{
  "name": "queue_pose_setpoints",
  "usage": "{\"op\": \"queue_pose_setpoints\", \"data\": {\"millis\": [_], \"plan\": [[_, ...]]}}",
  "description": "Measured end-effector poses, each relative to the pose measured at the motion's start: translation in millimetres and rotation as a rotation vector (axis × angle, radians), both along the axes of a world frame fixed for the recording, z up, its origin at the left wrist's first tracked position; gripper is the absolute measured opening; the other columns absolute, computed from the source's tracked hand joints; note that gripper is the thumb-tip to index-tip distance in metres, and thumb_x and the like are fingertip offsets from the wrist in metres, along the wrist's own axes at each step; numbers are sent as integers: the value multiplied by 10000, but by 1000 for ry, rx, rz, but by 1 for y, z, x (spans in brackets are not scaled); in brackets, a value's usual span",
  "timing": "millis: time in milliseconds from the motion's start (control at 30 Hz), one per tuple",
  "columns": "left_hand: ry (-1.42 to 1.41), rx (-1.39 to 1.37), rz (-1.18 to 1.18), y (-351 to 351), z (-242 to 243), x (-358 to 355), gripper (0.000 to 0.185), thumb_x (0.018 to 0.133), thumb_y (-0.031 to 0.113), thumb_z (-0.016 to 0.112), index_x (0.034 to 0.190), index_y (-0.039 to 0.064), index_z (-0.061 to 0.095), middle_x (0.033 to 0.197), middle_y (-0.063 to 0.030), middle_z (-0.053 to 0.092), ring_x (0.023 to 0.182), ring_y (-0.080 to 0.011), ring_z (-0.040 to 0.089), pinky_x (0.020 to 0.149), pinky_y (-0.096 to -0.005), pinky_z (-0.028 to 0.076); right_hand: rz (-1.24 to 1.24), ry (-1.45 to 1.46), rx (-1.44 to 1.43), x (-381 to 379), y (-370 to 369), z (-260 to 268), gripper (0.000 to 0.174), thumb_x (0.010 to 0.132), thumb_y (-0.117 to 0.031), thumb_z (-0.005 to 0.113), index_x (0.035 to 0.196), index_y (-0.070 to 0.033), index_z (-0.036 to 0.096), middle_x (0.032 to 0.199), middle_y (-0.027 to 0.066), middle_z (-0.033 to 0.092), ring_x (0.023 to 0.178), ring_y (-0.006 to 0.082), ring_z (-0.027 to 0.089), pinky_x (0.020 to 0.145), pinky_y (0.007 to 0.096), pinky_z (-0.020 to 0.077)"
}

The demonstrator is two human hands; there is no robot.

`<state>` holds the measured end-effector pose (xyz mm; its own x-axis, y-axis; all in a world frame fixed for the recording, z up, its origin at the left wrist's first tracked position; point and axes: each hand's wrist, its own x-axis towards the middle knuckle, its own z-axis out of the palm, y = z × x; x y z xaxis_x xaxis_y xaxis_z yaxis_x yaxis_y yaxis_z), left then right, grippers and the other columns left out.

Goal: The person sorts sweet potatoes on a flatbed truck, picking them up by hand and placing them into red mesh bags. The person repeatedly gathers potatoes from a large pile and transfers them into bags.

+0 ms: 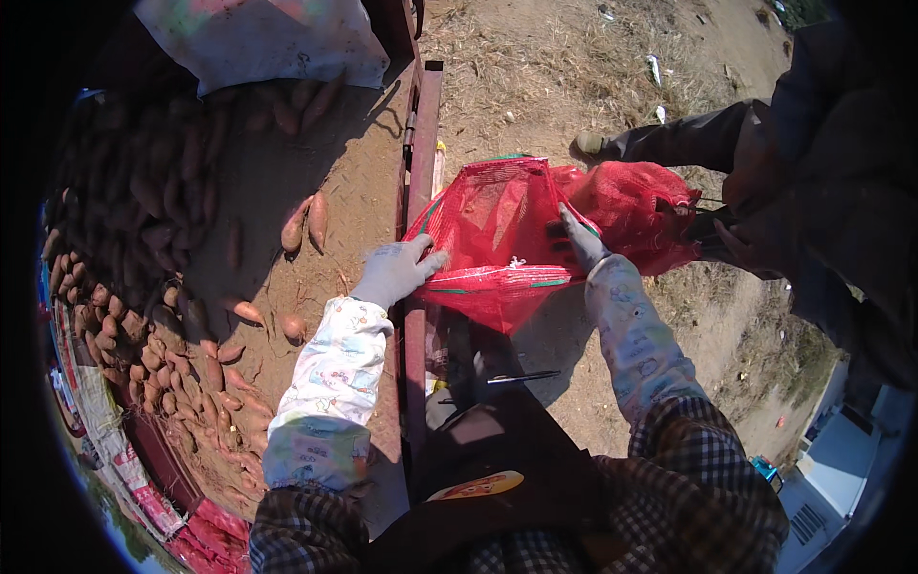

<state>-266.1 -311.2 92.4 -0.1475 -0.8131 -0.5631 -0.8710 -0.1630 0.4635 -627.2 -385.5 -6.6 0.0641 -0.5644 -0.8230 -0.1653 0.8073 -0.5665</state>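
Observation:
A red mesh sack with green strips along its edge hangs in front of me, its mouth spread wide. My left hand, in a pale grey glove, pinches the sack's left rim just over the trailer's side edge. Opposite it, my right hand, gloved alike, holds the right rim, its fingers partly hidden by the red mesh. Through the mouth I see mostly red netting; the bottom is unclear. Left of the sack, sweet potatoes lie heaped and scattered on the dusty trailer bed.
A metal side rail runs between the bed and me. At right a person stands by another red mesh sack, a hand near its end. A whitish sack sits at the bed's far end. Dry straw covers the ground.

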Motion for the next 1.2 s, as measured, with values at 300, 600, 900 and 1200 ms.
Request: {"op": "queue_pose_setpoints", "data": {"millis": [300,600,900,1200], "plan": [[112,-197,-459,98,44,-22,298,814,391,742,998,157,730,1041,-94,631,1133,-301,579,1183,-569,258,860,-85,-210,11,107,113,382,958,-374,710,1144,-41,726,943,73,743,873,138,666,801,302,518],[168,-332,-531,159,59,-81,261,794,387,748,902,150,731,1165,-125,618,1277,-335,503,1185,-591,252,1285,437,-716,-34,194,153,253,948,-354,632,971,-116,717,910,84,709,921,292,676,888,452,492],[-127,-75,-528,246,-2,-76,589,903,452,635,1408,153,586,1589,-132,413,1543,-358,216,1230,-604,119,1350,641,-904,-39,269,116,493,939,-349,626,1365,-101,596,1288,167,626,1297,439,493,1153,595,295],[-352,-220,17,348,22,9,663,845,441,703,1422,145,560,1559,-154,431,1494,-387,286,1205,-595,177,1155,288,-627,35,246,179,366,918,-227,669,1254,-84,667,1186,117,708,1105,305,672,953,412,531]]}}
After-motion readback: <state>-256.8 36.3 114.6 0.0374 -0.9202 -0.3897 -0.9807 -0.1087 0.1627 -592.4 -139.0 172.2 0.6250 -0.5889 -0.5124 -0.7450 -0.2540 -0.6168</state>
